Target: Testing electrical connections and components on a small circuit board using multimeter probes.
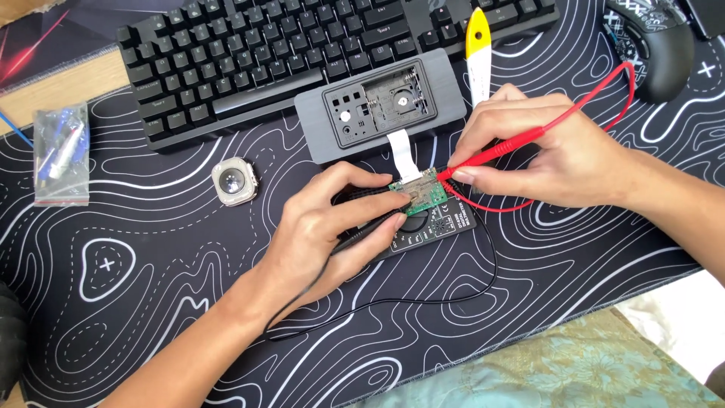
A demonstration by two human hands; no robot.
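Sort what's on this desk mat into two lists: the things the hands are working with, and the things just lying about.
In use:
left hand holding the black probe
right hand holding the red probe
small green circuit board
black multimeter
open grey casing, joined to the board by a white ribbon cable

Lying about:
keyboard
mouse
watch body
plastic bag of parts
yellow-handled tool

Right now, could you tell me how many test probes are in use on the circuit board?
2: the red probe is held in the right hand, its tip at the green circuit board; the black probe lies in the left hand, its tip hidden.
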